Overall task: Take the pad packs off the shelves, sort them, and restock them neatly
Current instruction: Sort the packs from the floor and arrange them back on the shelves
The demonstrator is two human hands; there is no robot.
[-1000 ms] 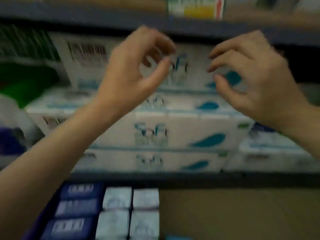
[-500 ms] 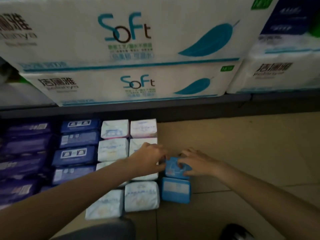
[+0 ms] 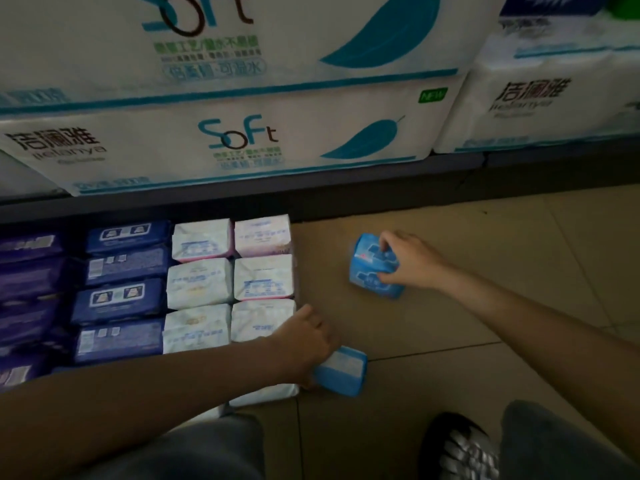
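Dimly lit throughout; small print on every pad pack too blurred to read. Left forearm covering the lowest white packs (image 3: 263, 393) at 7 o'clock, their faces mostly hidden. Purple packs (image 3: 31, 278) at 9 o'clock cut off by the frame edge. Top tissue bale (image 3: 104, 46) at 12 o'clock cropped, only part of "SoFt" showing. Legible on the lower tissue bale (image 3: 214, 143): "SoFt" in teal with a dark ring for the o, a teal leaf, a green "NEW" tag, Chinese characters over "jielanya"; same brand lettering on the bale at 1 o'clock (image 3: 540, 98). Dark shelf edge (image 3: 381, 178) under the bales. Pad packs laid on the tan floor tiles (image 3: 519, 244) in columns: purple, dark blue packs (image 3: 121, 299) with white label windows, two columns of white packs (image 3: 228, 278), some pink-trimmed. Left hand (image 3: 304, 344) at 6 o'clock, fingers curled around a light blue pack (image 3: 341, 370) with a white panel, just beside the white column's lower corner. Right hand (image 3: 412, 261) at 3 o'clock, clasping a second light blue pack (image 3: 374, 268), tilted, well apart from the rows. Grey trouser leg (image 3: 207, 448) and dark patterned shoe (image 3: 460, 448) along the bottom edge.
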